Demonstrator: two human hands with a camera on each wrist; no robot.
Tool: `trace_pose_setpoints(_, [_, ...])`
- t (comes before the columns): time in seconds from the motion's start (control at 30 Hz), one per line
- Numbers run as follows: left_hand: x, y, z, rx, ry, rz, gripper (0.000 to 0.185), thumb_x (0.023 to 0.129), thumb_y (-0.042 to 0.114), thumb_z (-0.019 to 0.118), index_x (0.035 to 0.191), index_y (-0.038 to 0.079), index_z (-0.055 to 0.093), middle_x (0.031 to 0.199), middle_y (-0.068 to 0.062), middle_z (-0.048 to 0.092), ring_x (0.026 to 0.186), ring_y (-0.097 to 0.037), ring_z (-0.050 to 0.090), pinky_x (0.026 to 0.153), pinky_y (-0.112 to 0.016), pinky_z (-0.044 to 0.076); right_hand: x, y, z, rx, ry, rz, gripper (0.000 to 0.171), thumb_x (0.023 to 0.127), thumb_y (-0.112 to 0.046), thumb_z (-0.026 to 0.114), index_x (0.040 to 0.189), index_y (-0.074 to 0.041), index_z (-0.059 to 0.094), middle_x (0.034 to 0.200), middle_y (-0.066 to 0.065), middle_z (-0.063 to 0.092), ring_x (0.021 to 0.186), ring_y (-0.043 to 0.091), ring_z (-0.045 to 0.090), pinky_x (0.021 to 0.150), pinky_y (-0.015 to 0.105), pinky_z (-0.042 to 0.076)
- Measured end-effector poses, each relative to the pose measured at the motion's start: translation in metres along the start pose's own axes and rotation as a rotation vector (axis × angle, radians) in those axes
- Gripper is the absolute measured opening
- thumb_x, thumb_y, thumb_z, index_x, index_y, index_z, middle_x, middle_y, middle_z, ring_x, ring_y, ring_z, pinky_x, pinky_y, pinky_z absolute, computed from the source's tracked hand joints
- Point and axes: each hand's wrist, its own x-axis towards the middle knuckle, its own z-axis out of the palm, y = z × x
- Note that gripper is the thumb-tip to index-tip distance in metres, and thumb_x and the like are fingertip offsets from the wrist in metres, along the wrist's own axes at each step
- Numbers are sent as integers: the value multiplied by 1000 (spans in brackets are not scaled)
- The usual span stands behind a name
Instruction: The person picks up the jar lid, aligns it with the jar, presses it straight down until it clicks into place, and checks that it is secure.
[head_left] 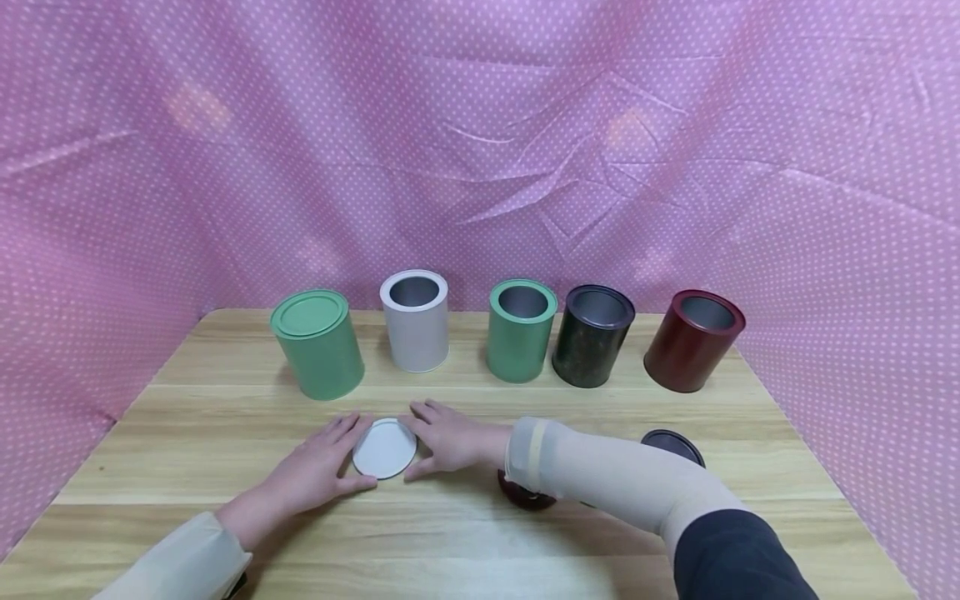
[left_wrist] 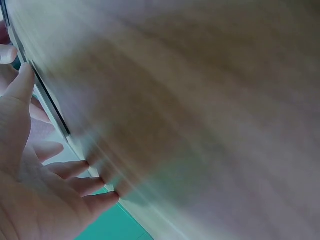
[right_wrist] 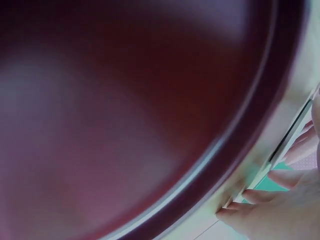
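A round white lid [head_left: 385, 450] lies on the wooden table between the two hands. Beside its left edge is the left hand [head_left: 322, 462], fingers toward the far rim and thumb near the front. Opposite it, the right hand [head_left: 447, 437] has its fingers spread along the right edge, thumb toward the front. Both hands' fingers look mostly straight, with fingertips down at table level in the wrist views. In the left wrist view the lid [left_wrist: 52, 105] appears edge-on as a thin dark line beside the left thumb. Whether every fingertip touches the rim I cannot tell.
Behind stand a green can [head_left: 322, 354] with its lid on, and open white [head_left: 417, 329], green [head_left: 517, 346], black [head_left: 588, 350] and dark red [head_left: 686, 346] cans. The right forearm partly hides a dark red lid [head_left: 527, 497] and a black lid [head_left: 672, 443].
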Motion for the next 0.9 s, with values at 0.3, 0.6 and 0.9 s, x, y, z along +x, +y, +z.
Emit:
trace_pose_setpoints(0.3, [-1, -2, 4, 13, -18, 8, 87, 79, 50, 73, 142, -3, 44, 146, -30, 39, 133, -51, 37, 103, -65, 37, 0, -2, -1, -18, 13, -5, 85, 87, -56, 63, 152, -13, 30, 158, 17, 24, 146, 35, 23, 120, 41, 23])
trace_pose_setpoints(0.6, [-1, 1, 3, 8, -24, -15, 87, 79, 50, 74, 139, -6, 46, 146, -29, 40, 134, -50, 37, 104, -64, 36, 0, -7, -2, -30, 21, 36, 83, 86, -54, 65, 151, -13, 33, 158, 14, 26, 146, 33, 24, 120, 41, 24])
trace_pose_setpoints(0.9, [1, 2, 0, -3, -42, -37, 85, 79, 49, 74, 138, -6, 47, 146, -29, 40, 134, -50, 37, 104, -63, 37, 5, -10, -1, -42, 35, 73, 80, 84, -55, 66, 148, -15, 39, 157, 11, 31, 145, 32, 27, 119, 41, 27])
